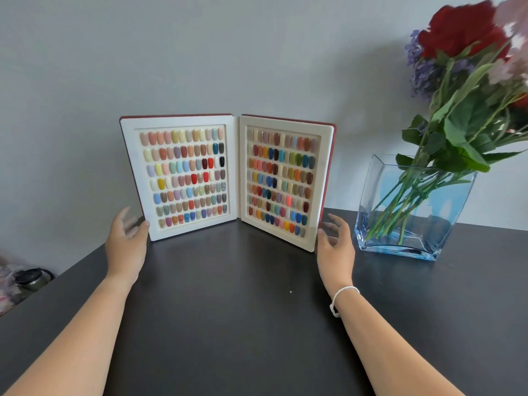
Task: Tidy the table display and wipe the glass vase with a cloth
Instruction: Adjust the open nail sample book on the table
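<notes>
Hands are at both outer bottom corners of the nail colour display book [228, 178], which stands open and upright on the dark table [228, 310]. Left hand [127, 244] has relaxed fingers, thumb touching the left edge. Right hand [335, 244] has spread, released fingers just beside the right edge. Glass vase [411, 212] with flowers [463, 81] stands right of the book, near it.

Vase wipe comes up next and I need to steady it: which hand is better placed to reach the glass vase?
Right. The right hand is beside the display book's right edge, next to the glass vase; the left hand is across the book.
</notes>
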`<state>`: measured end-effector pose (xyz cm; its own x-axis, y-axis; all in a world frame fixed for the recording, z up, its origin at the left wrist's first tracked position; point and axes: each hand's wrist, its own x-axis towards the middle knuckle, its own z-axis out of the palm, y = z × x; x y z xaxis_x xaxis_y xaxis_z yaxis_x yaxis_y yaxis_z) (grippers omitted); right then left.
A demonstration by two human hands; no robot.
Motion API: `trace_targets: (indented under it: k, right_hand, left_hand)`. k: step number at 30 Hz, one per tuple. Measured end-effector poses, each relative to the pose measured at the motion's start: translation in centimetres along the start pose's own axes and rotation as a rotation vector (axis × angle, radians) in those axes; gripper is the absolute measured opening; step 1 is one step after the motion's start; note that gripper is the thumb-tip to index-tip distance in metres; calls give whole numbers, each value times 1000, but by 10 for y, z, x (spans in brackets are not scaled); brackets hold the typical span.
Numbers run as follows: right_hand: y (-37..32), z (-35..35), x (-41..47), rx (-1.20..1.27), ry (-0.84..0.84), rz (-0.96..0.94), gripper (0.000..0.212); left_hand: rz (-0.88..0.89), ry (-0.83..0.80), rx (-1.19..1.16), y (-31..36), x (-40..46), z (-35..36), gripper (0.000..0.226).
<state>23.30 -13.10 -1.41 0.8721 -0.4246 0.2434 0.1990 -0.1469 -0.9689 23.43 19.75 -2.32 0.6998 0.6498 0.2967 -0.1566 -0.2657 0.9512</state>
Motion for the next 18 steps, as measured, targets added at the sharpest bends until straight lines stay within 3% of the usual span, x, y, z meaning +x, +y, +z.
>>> trace_targets:
  k: [10, 18]
  right_hand:
    - [0, -50, -23, -13, -7, -16, 31]
    - [-2, -103, -45, -14, -10, -36, 25]
  left_hand:
    - [20, -60, 49, 19, -57, -12, 46]
    - [35, -256, 18, 49, -129, -2, 42]
